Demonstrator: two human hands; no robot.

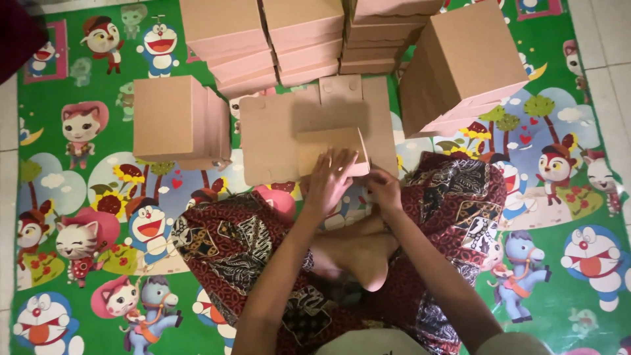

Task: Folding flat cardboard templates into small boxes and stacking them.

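Observation:
A flat brown cardboard box blank (276,131) lies on the cartoon-print mat in front of my crossed legs. Its near flap (328,146) is folded up. My left hand (327,181) presses on that flap with fingers spread. My right hand (383,187) grips the flap's lower right corner. Both forearms reach forward over my patterned trousers.
Stacks of folded cardboard boxes (289,39) stand at the far edge. A tilted stack (460,66) is at the right, and a smaller stack (174,118) at the left. The green mat (85,217) shows at both sides, and floor tiles lie beyond its edges.

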